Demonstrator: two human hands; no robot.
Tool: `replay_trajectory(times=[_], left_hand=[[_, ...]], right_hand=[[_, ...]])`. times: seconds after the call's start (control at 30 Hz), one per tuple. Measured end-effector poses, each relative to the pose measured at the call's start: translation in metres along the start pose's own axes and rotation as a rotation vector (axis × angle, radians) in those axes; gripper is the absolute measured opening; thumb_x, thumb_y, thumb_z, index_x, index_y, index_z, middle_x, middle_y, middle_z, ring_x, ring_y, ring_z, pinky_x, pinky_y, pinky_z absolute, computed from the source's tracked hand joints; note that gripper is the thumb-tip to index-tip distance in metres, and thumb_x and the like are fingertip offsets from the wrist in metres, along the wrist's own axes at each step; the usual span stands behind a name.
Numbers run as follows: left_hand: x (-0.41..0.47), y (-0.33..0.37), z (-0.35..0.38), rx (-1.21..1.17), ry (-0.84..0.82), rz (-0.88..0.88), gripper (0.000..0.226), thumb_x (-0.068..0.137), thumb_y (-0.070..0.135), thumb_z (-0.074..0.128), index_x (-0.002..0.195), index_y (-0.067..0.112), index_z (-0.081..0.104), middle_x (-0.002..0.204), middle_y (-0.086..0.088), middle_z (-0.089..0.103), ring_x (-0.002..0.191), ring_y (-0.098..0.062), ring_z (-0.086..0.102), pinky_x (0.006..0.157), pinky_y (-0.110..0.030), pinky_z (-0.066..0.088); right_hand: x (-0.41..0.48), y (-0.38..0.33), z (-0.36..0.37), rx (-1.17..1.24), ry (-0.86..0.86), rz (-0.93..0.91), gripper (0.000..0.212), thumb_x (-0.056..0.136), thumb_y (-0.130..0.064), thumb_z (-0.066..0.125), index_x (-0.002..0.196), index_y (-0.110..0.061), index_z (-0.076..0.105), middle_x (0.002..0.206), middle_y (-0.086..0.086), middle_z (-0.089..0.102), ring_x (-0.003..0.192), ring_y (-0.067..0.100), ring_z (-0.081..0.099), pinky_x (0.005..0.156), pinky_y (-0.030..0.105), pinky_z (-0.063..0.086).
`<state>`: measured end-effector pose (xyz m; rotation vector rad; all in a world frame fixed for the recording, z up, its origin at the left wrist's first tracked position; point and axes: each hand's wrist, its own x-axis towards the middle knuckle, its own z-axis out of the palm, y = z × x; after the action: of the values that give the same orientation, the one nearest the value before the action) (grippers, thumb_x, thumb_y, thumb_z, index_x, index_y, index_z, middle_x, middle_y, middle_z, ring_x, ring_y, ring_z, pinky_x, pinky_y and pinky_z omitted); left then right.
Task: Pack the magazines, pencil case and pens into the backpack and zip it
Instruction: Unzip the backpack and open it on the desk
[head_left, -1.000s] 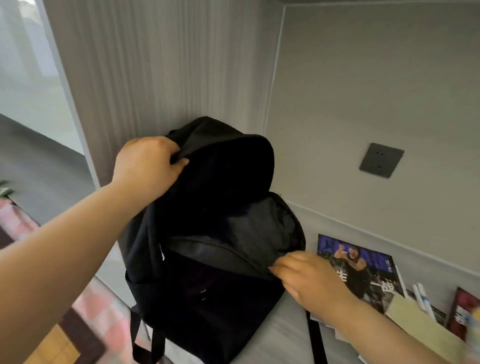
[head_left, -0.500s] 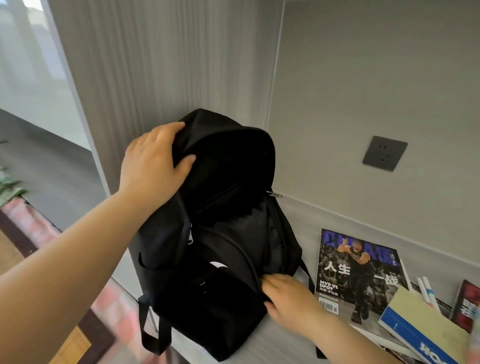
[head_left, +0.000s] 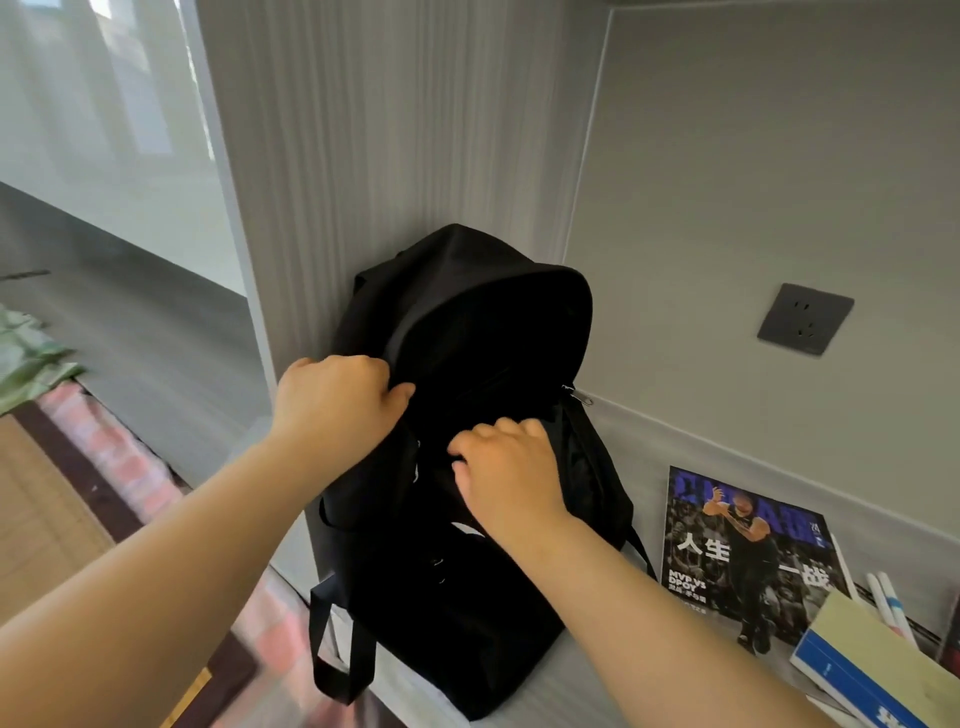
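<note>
Black backpack (head_left: 467, 623), limp; our left hand (head_left: 337, 405) and right hand (head_left: 504, 467) grip its opening edges. Mouth may collapse if we release.

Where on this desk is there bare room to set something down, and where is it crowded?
Bare: the grey desk in front, between the backpack base and the right forearm. Crowded: the right corner, where the book overlaps the magazine and the pens lie alongside.
</note>
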<state>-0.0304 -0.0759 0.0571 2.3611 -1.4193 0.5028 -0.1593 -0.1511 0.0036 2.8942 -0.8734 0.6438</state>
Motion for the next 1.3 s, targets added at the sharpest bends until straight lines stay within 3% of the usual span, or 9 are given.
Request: replay_trajectory(times=[0.2, 0.4, 0.53, 0.67, 0.77, 0.87, 1.03, 1.17, 1.3], left_hand=[[0.004, -0.023, -0.008, -0.363, -0.083, -0.154, 0.043, 0.088, 0.04, 0.045, 0.05, 0.019, 0.044, 0.054, 0.008, 0.06, 0.06, -0.014, 0.053, 0.049, -0.023, 0.029], [0.0, -0.022, -0.018, -0.467, -0.143, -0.075, 0.043, 0.089, 0.035, 0.047, 0.05, 0.016, 0.044, 0.043, 0.007, 0.055, 0.046, -0.005, 0.046, 0.047, -0.024, 0.03], [-0.002, -0.026, -0.021, -0.513, -0.164, -0.067, 0.042, 0.089, 0.034, 0.047, 0.051, 0.015, 0.045, 0.032, 0.014, 0.054, 0.035, 0.005, 0.047, 0.045, -0.024, 0.027], [-0.003, -0.026, -0.024, -0.478, -0.16, -0.077, 0.042, 0.089, 0.036, 0.048, 0.052, 0.016, 0.044, 0.037, 0.011, 0.057, 0.039, -0.001, 0.049, 0.046, -0.024, 0.027], [-0.007, -0.026, -0.026, -0.28, 0.105, -0.016, 0.028, 0.083, 0.034, 0.058, 0.065, 0.014, 0.049, 0.065, 0.0, 0.061, 0.062, -0.018, 0.052, 0.058, -0.026, 0.036], [-0.014, -0.018, -0.024, -0.088, 0.425, 0.412, 0.027, 0.075, 0.036, 0.058, 0.082, 0.012, 0.064, 0.078, -0.006, 0.069, 0.076, -0.028, 0.065, 0.075, -0.037, 0.042], [-0.009, 0.003, -0.014, 0.393, 0.168, 0.735, 0.029, 0.075, 0.05, 0.058, 0.083, 0.026, 0.073, 0.096, 0.009, 0.073, 0.115, -0.018, 0.059, 0.114, -0.047, 0.016], [0.003, -0.007, -0.001, 0.449, -0.05, 0.653, 0.054, 0.085, 0.047, 0.019, 0.095, 0.025, 0.068, 0.093, 0.009, 0.069, 0.126, -0.015, 0.041, 0.091, -0.042, -0.045], [0.006, -0.01, 0.004, 0.336, -0.082, 0.655, 0.044, 0.089, 0.043, 0.028, 0.082, 0.024, 0.067, 0.077, 0.009, 0.067, 0.106, -0.009, 0.05, 0.089, -0.035, -0.045]], right_hand=[[-0.019, -0.012, 0.004, 0.124, 0.41, -0.112, 0.017, 0.074, -0.022, 0.053, 0.065, -0.014, 0.064, 0.056, 0.0, 0.063, 0.053, 0.02, 0.059, 0.049, 0.022, 0.048], [-0.009, -0.048, 0.008, 0.901, -0.316, 0.544, 0.033, 0.091, -0.038, 0.04, 0.1, -0.012, 0.059, 0.085, 0.011, 0.067, 0.073, 0.021, 0.06, 0.072, 0.033, 0.053], [0.0, -0.052, 0.006, 1.3, -0.255, 0.571, 0.023, 0.091, -0.027, 0.046, 0.07, -0.024, 0.053, 0.064, -0.006, 0.051, 0.053, 0.003, 0.047, 0.041, 0.003, 0.038], [0.0, -0.051, 0.006, 1.398, -0.165, 0.561, 0.023, 0.087, -0.014, 0.055, 0.065, -0.021, 0.054, 0.062, -0.007, 0.052, 0.041, -0.007, 0.05, 0.041, 0.0, 0.036], [0.0, -0.048, 0.006, 1.364, -0.159, 0.537, 0.024, 0.088, -0.015, 0.052, 0.065, -0.02, 0.051, 0.062, -0.006, 0.051, 0.045, -0.001, 0.049, 0.04, 0.001, 0.036], [0.001, -0.049, 0.003, 1.344, -0.173, 0.536, 0.024, 0.09, -0.012, 0.046, 0.067, -0.019, 0.047, 0.062, -0.005, 0.053, 0.031, -0.001, 0.047, 0.036, 0.003, 0.033], [-0.001, -0.053, 0.001, 1.303, -0.109, 0.524, 0.028, 0.088, -0.008, 0.045, 0.063, -0.021, 0.05, 0.059, -0.005, 0.053, 0.032, -0.002, 0.041, 0.038, 0.004, 0.033], [-0.003, -0.052, 0.003, 1.335, -0.051, 0.58, 0.022, 0.089, -0.015, 0.051, 0.067, -0.019, 0.05, 0.059, -0.008, 0.054, 0.031, -0.005, 0.041, 0.036, 0.004, 0.031], [-0.005, -0.052, 0.005, 1.351, -0.017, 0.602, 0.021, 0.088, -0.017, 0.052, 0.068, -0.016, 0.052, 0.046, -0.01, 0.053, 0.032, -0.001, 0.04, 0.036, 0.006, 0.034]])
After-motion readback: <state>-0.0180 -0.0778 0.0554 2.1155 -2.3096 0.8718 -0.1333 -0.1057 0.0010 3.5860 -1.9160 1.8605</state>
